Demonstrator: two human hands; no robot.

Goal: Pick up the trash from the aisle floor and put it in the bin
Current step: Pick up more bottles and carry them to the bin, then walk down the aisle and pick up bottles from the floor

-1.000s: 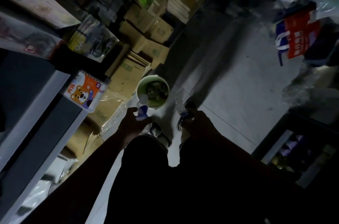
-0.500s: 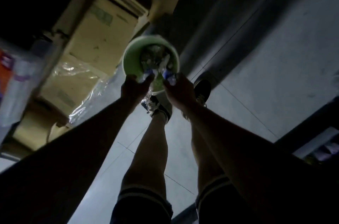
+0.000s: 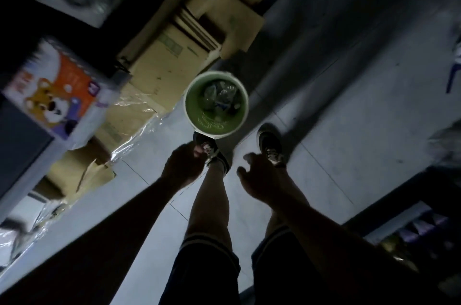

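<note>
Nearest, the left hand (image 3: 183,170) hangs loosely curled with nothing visible in it, and the right hand (image 3: 259,175) has its fingers spread, empty. Just beyond them, past the shoes, the green bin (image 3: 197,107) stands on the aisle floor (image 3: 336,110) beside cardboard boxes (image 3: 164,65). The trash (image 3: 220,95), crumpled clear plastic, lies inside it. Such wrappers look light, soft and slippery; pinching a bunched fold would likely hold best.

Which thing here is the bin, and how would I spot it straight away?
Look along the aisle floor to the stack of brown cardboard boxes at its edge. Just in front of the person's shoes stands the bin, a round open bucket. It alone is green inside with a pale rim, holding crumpled clear plastic trash.
</note>
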